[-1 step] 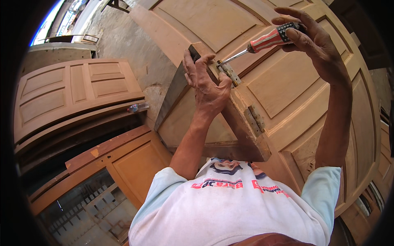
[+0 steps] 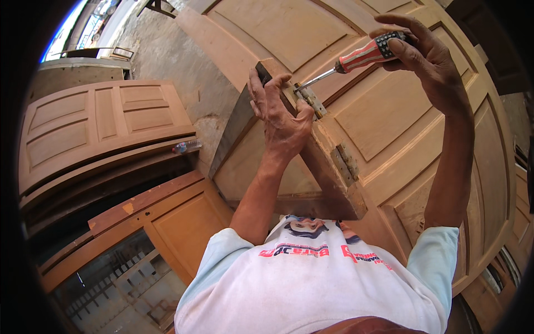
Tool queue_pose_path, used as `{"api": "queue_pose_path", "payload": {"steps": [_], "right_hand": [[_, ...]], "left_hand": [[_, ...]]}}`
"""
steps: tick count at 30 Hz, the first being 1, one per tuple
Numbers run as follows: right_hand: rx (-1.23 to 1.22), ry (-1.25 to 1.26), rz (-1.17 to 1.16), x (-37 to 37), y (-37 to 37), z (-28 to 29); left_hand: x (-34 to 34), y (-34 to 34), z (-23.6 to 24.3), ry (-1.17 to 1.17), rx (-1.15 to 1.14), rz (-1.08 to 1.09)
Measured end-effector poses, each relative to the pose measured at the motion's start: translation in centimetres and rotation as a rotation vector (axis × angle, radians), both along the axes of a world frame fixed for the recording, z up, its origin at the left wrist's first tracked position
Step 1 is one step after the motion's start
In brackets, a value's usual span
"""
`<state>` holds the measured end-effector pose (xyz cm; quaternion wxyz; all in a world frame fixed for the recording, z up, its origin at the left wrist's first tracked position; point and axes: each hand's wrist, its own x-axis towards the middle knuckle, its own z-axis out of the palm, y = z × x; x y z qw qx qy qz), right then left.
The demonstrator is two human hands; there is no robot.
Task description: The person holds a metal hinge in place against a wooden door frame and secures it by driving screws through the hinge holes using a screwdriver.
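Note:
My right hand (image 2: 431, 61) is closed round the handle of a screwdriver (image 2: 364, 55), its grip striped red and white with a dark starred end. The shaft slants down left, its tip at an upper metal hinge (image 2: 312, 101) on the edge of a wooden frame (image 2: 328, 146). Gripping that frame's edge, my left hand (image 2: 286, 119) has its thumb beside the hinge, close to the tip. The screw head under the tip is too small to make out. A second hinge (image 2: 346, 162) sits lower on the same edge.
A large panelled wooden door (image 2: 384, 119) lies behind the frame. To the left are another panelled door (image 2: 105, 111), a plastic bottle (image 2: 188, 146) and an orange-brown door (image 2: 186, 222) with a glass pane. Concrete floor (image 2: 167, 50) shows at the upper left.
My right hand and forearm have shifted very slightly, with the upper fingers a little lower over the handle. The screwdriver tip and my left hand stay in place.

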<state>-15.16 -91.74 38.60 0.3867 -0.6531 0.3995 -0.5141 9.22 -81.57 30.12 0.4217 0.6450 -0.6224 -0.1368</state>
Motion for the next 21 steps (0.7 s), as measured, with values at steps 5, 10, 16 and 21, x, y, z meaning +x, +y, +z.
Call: {"api": "queue_pose_path", "payload": {"steps": [5, 10, 16, 21], "right_hand": [[0.171, 0.11, 0.158, -3.1, -0.6, 0.6], [0.272, 0.216, 0.147, -3.2, -0.6, 1.4], [-0.095, 0.185, 0.124, -1.8, -0.4, 1.2], [0.154, 0.402, 0.26, -2.3, 0.3, 4.2]], "left_hand": [[-0.3, 0.1, 0.5, -0.005, 0.023, 0.0], [-0.8, 0.0, 0.5, -0.046, 0.013, 0.038], [-0.6, 0.0, 0.2, 0.014, -0.019, -0.001], [-0.6, -0.2, 0.1, 0.016, -0.027, -0.007]]}}
